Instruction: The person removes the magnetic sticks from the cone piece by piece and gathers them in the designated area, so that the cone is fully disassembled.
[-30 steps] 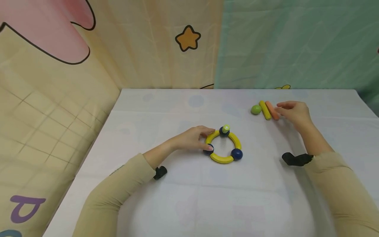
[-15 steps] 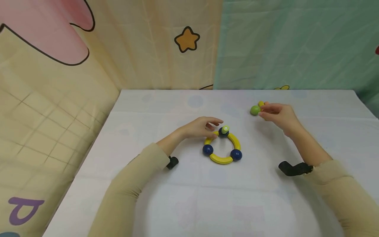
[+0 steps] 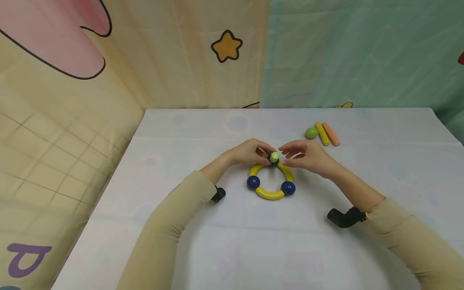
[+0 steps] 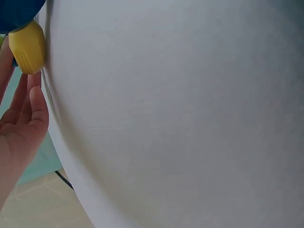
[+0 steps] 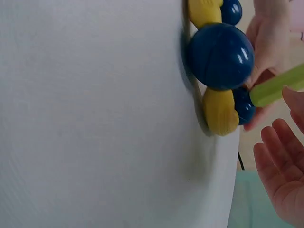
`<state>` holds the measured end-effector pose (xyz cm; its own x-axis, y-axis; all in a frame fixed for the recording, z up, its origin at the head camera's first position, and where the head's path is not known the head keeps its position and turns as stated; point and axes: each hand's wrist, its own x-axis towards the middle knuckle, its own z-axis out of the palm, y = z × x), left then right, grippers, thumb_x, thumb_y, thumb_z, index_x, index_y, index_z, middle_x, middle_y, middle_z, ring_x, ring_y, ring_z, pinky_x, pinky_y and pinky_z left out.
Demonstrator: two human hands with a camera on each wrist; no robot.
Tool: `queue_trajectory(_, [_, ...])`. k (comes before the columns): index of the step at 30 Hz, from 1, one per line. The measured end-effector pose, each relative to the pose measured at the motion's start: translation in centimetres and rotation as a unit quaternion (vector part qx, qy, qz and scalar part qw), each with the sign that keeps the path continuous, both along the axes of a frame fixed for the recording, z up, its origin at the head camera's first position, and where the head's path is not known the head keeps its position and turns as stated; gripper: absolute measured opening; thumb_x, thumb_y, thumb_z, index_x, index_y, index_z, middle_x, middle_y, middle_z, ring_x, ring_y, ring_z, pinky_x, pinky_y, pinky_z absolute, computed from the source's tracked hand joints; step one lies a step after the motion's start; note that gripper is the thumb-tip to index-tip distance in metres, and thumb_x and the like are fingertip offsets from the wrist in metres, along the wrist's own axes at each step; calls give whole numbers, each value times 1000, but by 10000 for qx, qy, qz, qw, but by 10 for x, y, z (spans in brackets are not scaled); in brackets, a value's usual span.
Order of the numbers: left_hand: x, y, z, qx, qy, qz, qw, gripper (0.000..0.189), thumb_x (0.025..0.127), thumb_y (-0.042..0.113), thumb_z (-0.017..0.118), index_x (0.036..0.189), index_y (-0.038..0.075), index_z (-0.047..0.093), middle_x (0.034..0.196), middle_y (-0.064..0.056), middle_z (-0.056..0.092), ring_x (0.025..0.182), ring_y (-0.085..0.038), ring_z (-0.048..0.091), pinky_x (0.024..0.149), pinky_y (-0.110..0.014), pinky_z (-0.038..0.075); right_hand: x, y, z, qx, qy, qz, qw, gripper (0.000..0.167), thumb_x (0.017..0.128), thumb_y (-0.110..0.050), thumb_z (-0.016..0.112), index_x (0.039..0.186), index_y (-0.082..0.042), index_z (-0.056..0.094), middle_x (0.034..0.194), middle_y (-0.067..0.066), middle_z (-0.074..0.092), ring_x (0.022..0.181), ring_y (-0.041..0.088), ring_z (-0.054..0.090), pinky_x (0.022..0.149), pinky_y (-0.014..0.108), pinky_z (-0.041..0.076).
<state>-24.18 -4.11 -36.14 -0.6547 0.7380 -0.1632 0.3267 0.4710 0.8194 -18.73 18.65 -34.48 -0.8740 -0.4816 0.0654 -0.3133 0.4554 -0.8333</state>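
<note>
A ring of curved yellow pieces point(image 3: 270, 194) joined by blue balls point(image 3: 288, 188) lies on the white table. From its far blue ball point(image 5: 244, 107) a light green rod point(image 3: 274, 157) stands upright. My left hand point(image 3: 248, 152) holds that far ball from the left, thumb and fingers around its sides. Just right of the rod is my right hand point(image 3: 308, 156), its fingers spread and loosely bent with nothing gripped. In the right wrist view, the right thumb point(image 5: 295, 100) overlaps the rod. The left wrist view shows a yellow piece point(image 4: 27, 47) beside the left fingers.
At the back right lie a green ball point(image 3: 311, 133), a yellow stick point(image 3: 322, 133) and an orange stick point(image 3: 331, 134), close together. Patterned curtains point(image 3: 174, 56) hang behind the table and along its left side.
My right hand has left the sticks at the back right and come to the rod. My left hand has shifted from the ring's left side to the far ball. The ring has stayed put.
</note>
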Motion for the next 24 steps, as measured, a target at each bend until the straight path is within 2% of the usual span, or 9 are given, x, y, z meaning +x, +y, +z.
queue_trajectory(7, [0, 0, -1, 200, -192, 0, 9996, 33, 86, 7, 66, 120, 6, 63, 113, -3, 63, 99, -14, 58, 84, -21, 46, 1, -16, -10, -393, 103, 135, 9991, 31, 80, -5, 72, 110, 1, 65, 106, 13, 65, 99, 23, 60, 82, 33, 51])
queue_trajectory(12, [0, 1, -1, 237, -169, -28, 9996, 31, 87, 6, 65, 118, 6, 63, 111, -4, 65, 99, -13, 59, 85, -21, 46, 3, -20, -10, -708, 217, 210, 9970, 29, 80, -1, 71, 108, 4, 65, 104, 13, 65, 97, 19, 61, 80, 27, 51])
queue_trajectory(17, [-1, 3, -2, 262, -101, -11, 9996, 31, 87, 3, 65, 117, 5, 64, 111, -5, 64, 99, -13, 60, 83, -20, 47, 4, -21, -11, -730, 333, 146, 9967, 27, 81, 0, 70, 107, 4, 65, 103, 12, 65, 94, 16, 62, 79, 25, 51])
queue_trajectory(24, [1, 6, -2, 153, 88, 26, 9998, 32, 85, 1, 65, 117, 4, 63, 110, -8, 64, 97, -15, 60, 82, -20, 47, 7, -24, -15, -972, 338, 47, 9947, 27, 81, 2, 70, 106, 7, 65, 102, 16, 66, 93, 20, 64, 77, 25, 52])
